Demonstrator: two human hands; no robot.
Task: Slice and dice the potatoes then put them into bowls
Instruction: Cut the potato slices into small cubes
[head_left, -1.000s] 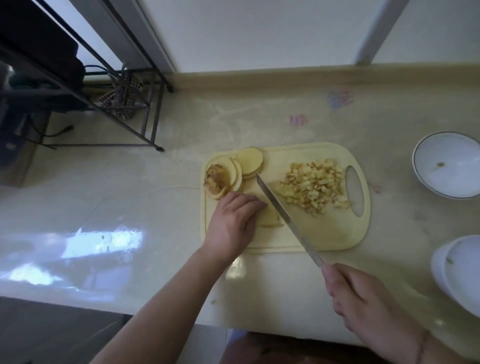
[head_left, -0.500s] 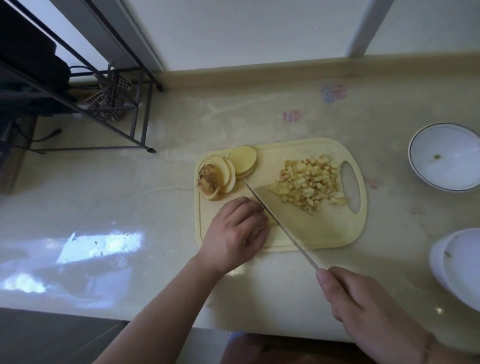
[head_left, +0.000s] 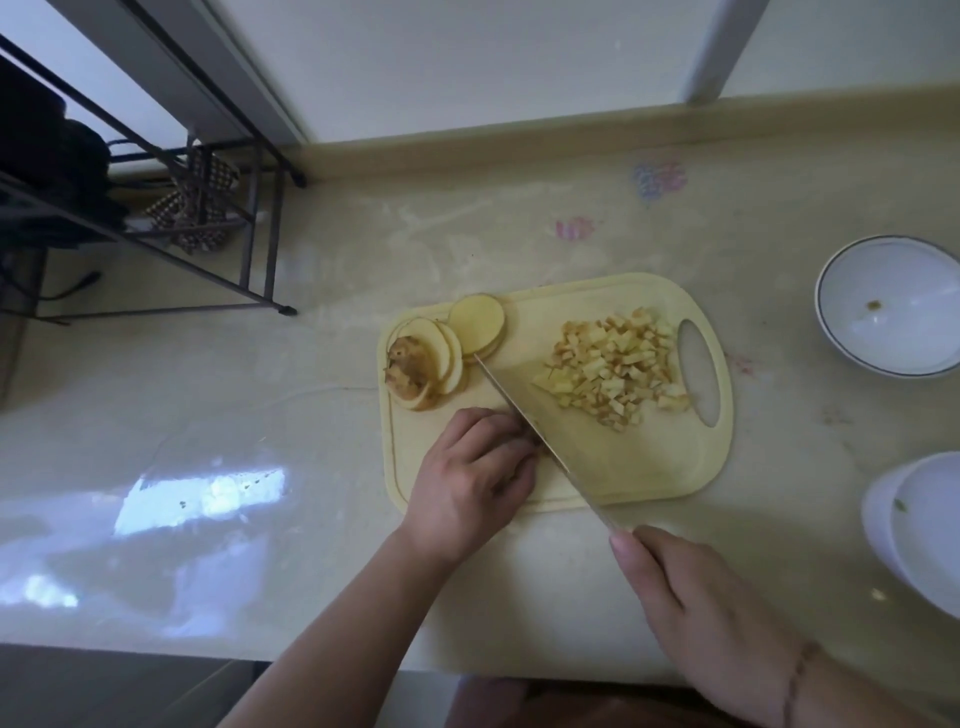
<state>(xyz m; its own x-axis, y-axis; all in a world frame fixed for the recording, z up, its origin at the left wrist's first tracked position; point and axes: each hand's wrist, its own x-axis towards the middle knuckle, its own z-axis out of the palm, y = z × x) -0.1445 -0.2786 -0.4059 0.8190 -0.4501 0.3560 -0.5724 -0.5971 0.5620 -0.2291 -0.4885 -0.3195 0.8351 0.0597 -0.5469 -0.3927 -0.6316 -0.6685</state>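
A stack of round potato slices lies at the far left corner of the pale yellow cutting board, with a brown end piece on top. A heap of diced potato sits near the board's handle hole. The left hand rests on the board's near left part, fingers curled down; what lies beneath them is hidden. The right hand grips the handle of a knife whose blade runs diagonally beside the left fingers. Two white bowls stand on the table to the right, apart from the board.
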